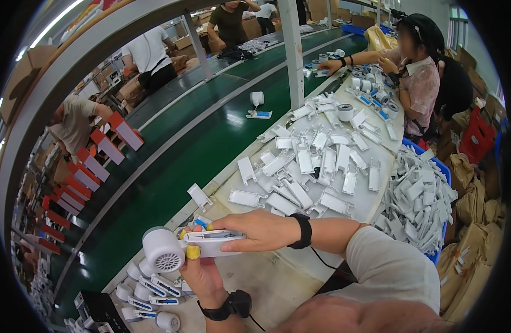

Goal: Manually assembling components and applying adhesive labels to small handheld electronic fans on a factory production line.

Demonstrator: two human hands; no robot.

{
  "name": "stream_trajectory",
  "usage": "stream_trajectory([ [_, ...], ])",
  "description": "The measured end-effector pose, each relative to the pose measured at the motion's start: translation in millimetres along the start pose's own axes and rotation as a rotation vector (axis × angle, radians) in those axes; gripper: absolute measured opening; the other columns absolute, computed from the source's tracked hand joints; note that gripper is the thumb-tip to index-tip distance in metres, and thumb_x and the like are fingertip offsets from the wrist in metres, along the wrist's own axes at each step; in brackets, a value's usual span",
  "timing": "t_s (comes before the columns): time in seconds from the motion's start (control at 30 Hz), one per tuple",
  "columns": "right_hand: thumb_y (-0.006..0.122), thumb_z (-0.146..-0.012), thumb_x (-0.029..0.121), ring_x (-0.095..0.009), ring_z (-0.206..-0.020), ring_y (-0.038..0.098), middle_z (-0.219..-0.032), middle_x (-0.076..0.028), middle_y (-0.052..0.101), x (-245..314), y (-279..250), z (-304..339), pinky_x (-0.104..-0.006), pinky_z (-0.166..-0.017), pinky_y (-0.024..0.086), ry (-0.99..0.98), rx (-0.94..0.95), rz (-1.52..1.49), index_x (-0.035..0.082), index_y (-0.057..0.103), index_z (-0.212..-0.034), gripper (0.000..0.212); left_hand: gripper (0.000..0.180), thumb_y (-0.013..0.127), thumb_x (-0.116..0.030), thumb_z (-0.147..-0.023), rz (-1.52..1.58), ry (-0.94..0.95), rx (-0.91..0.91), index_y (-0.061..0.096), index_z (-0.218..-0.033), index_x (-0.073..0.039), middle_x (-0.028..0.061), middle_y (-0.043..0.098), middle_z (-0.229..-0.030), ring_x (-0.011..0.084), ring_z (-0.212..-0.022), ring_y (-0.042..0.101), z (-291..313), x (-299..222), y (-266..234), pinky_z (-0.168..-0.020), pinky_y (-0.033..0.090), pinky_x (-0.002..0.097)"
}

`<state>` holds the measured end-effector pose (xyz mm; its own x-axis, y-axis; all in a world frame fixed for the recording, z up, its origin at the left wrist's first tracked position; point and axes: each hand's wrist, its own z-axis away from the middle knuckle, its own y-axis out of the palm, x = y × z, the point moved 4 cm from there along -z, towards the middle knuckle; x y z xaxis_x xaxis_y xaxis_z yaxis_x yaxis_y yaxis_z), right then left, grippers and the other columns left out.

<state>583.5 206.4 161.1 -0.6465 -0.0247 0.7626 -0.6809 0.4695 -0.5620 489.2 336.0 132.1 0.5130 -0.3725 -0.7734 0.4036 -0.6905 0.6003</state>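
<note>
Between my hands is a white handheld device with a round vented head and a narrow handle. My left hand grips it from below, its thumb in a yellow finger cover; the other fingers are mostly hidden. Lying along the handle from the right, my right hand holds it, thumb on the near side and fingers on the far side. A blue part shows by those fingertips. Just beyond lies a loose white plastic shell. Several similar devices with blue parts in their handles rest at the near left.
White shells are heaped on the worktable; more fill a blue crate at right. A green conveyor runs past the table, carrying one device. A metal post stands at its edge. A co-worker handles parts at the far right.
</note>
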Motion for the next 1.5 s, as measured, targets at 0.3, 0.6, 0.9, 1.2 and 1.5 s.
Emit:
stream_trajectory([
  [0.3, 0.046, -0.088, 0.044, -0.034, -0.085, 0.058, -0.099, -0.019, 0.058, -3, 1, -1, -0.0396, -0.073, 0.045, -0.003, -0.006, 0.005, 0.004, 0.043, -0.121, 0.052, 0.049, 0.060, -0.011, -0.083, 0.022, -0.013, -0.082, 0.039, -0.127, -0.004, 0.0138, 0.052, -0.119, 0.0240, -0.109, 0.051, 1, 2, 2, -0.094, 0.040, 0.0420],
  [0.6, 0.049, -0.088, 0.042, -0.035, -0.083, 0.060, -0.098, -0.018, 0.060, -7, 2, -2, -0.0380, -0.071, 0.047, 0.049, 0.019, -0.032, 0.004, 0.044, -0.121, 0.051, 0.043, 0.057, -0.015, -0.086, 0.009, -0.015, -0.020, 0.042, -0.125, -0.003, 0.0129, 0.052, -0.120, 0.0215, -0.111, 0.050, 2, 2, 2, -0.096, 0.040, 0.0398],
  [0.9, 0.050, -0.088, 0.038, -0.031, -0.080, 0.061, -0.093, -0.016, 0.061, -8, 2, -2, -0.0360, -0.068, 0.047, 0.041, -0.020, -0.061, 0.006, 0.051, -0.115, 0.042, 0.045, 0.058, -0.015, -0.086, -0.031, 0.040, -0.028, 0.041, -0.125, -0.004, 0.0115, 0.047, -0.124, 0.0228, -0.113, 0.048, 4, 4, 2, -0.097, 0.039, 0.0399],
  [1.2, 0.055, -0.086, 0.036, -0.030, -0.066, 0.060, -0.078, -0.013, 0.062, -7, 5, 1, -0.0342, -0.057, 0.046, -0.014, -0.158, 0.069, 0.007, 0.057, -0.103, 0.035, 0.042, 0.058, -0.015, -0.086, -0.061, 0.090, -0.010, 0.043, -0.123, -0.003, 0.0110, 0.049, -0.122, 0.0226, -0.111, 0.050, 6, 5, 2, -0.095, 0.040, 0.0395],
  [1.5, 0.060, -0.082, 0.035, -0.029, -0.059, 0.057, -0.069, -0.012, 0.060, -2, -2, 3, -0.0341, -0.052, 0.044, -0.141, -0.250, 0.180, 0.007, 0.061, -0.091, 0.029, 0.041, 0.059, -0.017, -0.086, -0.050, 0.103, -0.055, 0.045, -0.120, -0.002, 0.0116, 0.053, -0.116, 0.0223, -0.108, 0.051, 9, 7, 4, -0.092, 0.042, 0.0383],
])
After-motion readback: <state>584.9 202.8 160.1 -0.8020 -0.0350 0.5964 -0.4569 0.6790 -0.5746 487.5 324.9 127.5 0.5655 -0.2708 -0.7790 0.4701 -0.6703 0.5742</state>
